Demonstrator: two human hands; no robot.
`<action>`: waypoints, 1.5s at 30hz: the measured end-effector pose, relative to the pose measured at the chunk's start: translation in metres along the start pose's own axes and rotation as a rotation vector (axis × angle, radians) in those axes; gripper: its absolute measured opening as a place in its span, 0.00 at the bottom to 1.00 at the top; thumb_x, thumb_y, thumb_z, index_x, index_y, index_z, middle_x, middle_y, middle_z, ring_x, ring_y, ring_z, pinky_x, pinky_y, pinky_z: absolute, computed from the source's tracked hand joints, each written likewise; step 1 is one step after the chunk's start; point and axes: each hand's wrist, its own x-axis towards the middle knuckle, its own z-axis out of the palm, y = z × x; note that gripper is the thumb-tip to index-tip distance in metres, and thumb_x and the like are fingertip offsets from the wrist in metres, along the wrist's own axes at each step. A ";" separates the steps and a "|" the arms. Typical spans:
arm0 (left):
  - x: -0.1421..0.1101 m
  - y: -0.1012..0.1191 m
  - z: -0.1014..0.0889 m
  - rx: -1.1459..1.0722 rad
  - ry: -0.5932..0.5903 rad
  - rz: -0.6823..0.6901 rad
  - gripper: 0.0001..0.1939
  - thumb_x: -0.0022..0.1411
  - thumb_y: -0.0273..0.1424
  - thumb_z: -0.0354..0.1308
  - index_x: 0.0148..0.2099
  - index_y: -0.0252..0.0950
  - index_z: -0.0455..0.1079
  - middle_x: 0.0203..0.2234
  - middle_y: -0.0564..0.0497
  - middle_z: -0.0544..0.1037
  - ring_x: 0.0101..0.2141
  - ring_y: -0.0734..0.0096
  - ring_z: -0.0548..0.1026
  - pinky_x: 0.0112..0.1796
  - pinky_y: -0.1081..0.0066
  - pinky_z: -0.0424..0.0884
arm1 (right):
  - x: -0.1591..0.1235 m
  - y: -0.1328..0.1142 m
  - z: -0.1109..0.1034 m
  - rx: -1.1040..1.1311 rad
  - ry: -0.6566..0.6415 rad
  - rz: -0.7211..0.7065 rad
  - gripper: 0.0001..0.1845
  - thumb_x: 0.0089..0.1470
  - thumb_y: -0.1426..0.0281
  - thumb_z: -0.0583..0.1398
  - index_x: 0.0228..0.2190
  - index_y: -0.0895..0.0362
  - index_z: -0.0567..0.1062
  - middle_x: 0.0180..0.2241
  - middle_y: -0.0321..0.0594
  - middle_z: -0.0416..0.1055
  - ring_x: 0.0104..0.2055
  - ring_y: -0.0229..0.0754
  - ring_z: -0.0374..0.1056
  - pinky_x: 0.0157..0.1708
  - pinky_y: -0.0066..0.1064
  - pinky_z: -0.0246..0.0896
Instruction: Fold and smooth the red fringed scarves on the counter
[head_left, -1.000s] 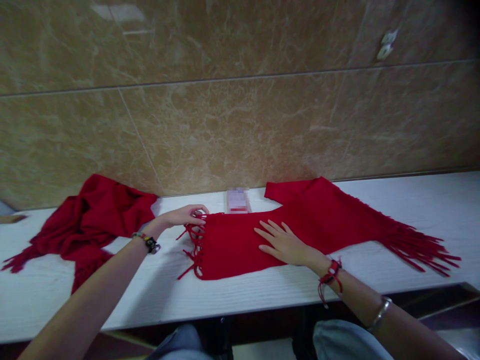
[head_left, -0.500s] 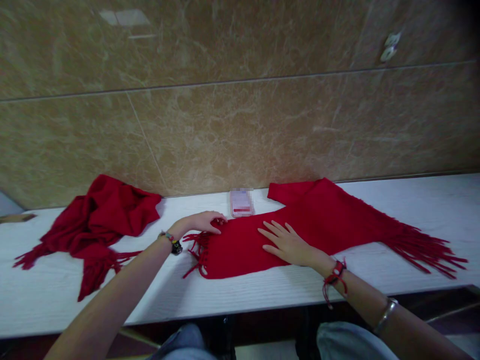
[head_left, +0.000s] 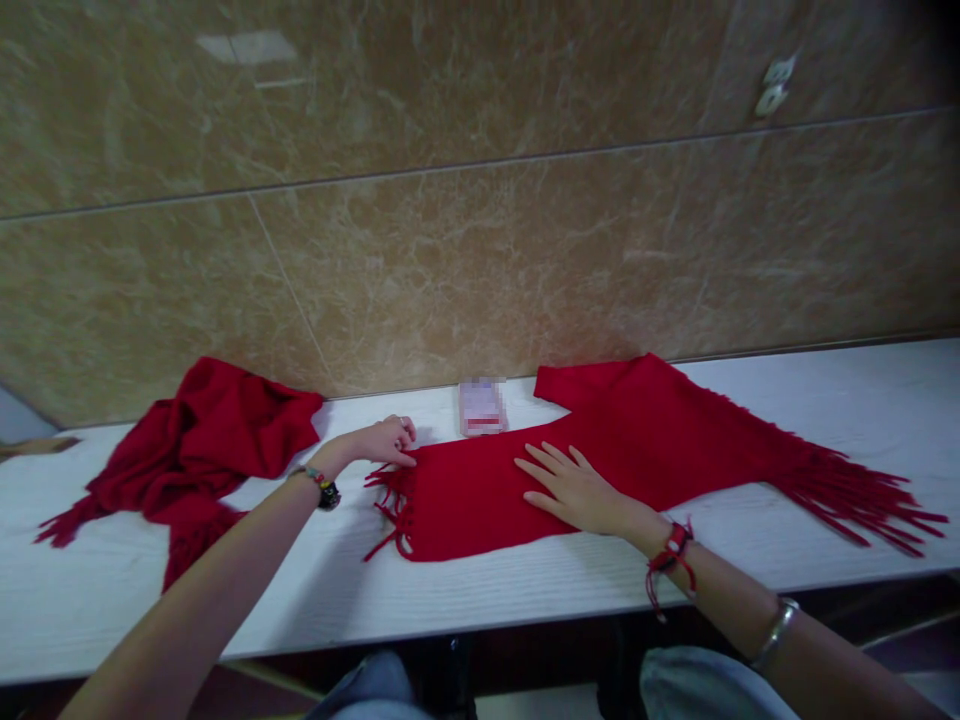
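A red scarf (head_left: 472, 500) lies on the white tabletop, flat and smooth in its left part, with a short knotted fringe at its left end. Its right part angles toward the wall and ends in a spread of long tassels (head_left: 862, 495). My left hand (head_left: 386, 440) is at the scarf's top left corner, thumb on the edge and fingers curled round toward it. My right hand (head_left: 574, 490) rests palm down on the middle of the scarf, fingers spread.
A second red scarf (head_left: 217, 435) lies crumpled at the left, near the wall. A phone-like flat object (head_left: 481, 408), its face blurred, lies between the scarf and the marble wall (head_left: 450, 260). The front edge of the white tabletop (head_left: 420, 620) runs before my knees.
My left hand slid right along the scarf's upper edge, then came back left to the corner with its fingers curled in. My right hand has stayed in place on the scarf.
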 end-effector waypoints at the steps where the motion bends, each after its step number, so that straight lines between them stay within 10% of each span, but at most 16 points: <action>1: -0.004 -0.005 -0.001 0.000 0.006 -0.002 0.13 0.49 0.40 0.57 0.23 0.34 0.70 0.36 0.49 0.71 0.36 0.70 0.67 0.40 0.74 0.61 | 0.000 0.000 0.000 0.000 0.003 0.001 0.29 0.56 0.53 0.42 0.56 0.51 0.55 0.59 0.45 0.48 0.60 0.53 0.42 0.53 0.55 0.40; 7: -0.037 -0.028 -0.009 0.046 0.160 -0.173 0.10 0.52 0.35 0.53 0.31 0.34 0.70 0.31 0.47 0.71 0.35 0.65 0.68 0.39 0.68 0.63 | 0.000 0.000 0.001 -0.012 0.021 0.000 0.28 0.56 0.54 0.43 0.55 0.51 0.55 0.58 0.46 0.50 0.59 0.52 0.44 0.52 0.54 0.41; 11: -0.043 0.005 0.002 0.042 0.312 -0.088 0.12 0.55 0.32 0.49 0.42 0.35 0.66 0.40 0.46 0.67 0.43 0.64 0.64 0.45 0.66 0.59 | 0.000 0.000 0.001 -0.034 0.015 0.001 0.28 0.56 0.54 0.44 0.55 0.51 0.55 0.58 0.46 0.50 0.59 0.52 0.44 0.52 0.53 0.43; 15: -0.039 0.043 0.015 0.008 0.156 0.188 0.10 0.49 0.26 0.52 0.37 0.38 0.66 0.37 0.50 0.69 0.39 0.69 0.66 0.42 0.71 0.61 | -0.001 -0.001 0.000 -0.053 0.014 0.001 0.27 0.56 0.55 0.44 0.55 0.51 0.55 0.58 0.46 0.50 0.59 0.52 0.44 0.52 0.53 0.43; 24: -0.082 -0.003 0.005 0.223 0.113 0.044 0.07 0.50 0.24 0.49 0.32 0.36 0.67 0.30 0.49 0.70 0.35 0.66 0.67 0.39 0.68 0.62 | -0.001 0.001 0.002 -0.049 0.033 -0.019 0.27 0.57 0.56 0.44 0.55 0.52 0.56 0.58 0.46 0.51 0.59 0.52 0.45 0.52 0.53 0.44; 29: -0.076 0.027 0.008 -0.026 0.264 0.103 0.10 0.55 0.26 0.47 0.40 0.36 0.65 0.38 0.49 0.68 0.41 0.69 0.65 0.44 0.69 0.61 | 0.001 0.002 0.001 0.003 0.011 -0.007 0.27 0.55 0.57 0.47 0.54 0.52 0.57 0.57 0.46 0.51 0.59 0.55 0.44 0.51 0.56 0.44; 34: -0.054 0.054 0.023 -0.137 0.220 0.193 0.10 0.51 0.24 0.51 0.38 0.36 0.65 0.37 0.50 0.68 0.40 0.70 0.66 0.45 0.70 0.61 | 0.018 -0.031 -0.017 0.093 0.047 -0.062 0.27 0.53 0.59 0.52 0.53 0.54 0.59 0.58 0.47 0.49 0.60 0.53 0.41 0.54 0.53 0.39; 45: -0.058 0.040 0.042 -0.221 0.329 0.072 0.19 0.47 0.25 0.55 0.44 0.36 0.60 0.41 0.48 0.66 0.42 0.66 0.64 0.45 0.66 0.61 | 0.046 -0.088 -0.004 0.212 -0.053 -0.275 0.27 0.55 0.57 0.48 0.54 0.55 0.57 0.58 0.46 0.50 0.60 0.50 0.41 0.55 0.52 0.36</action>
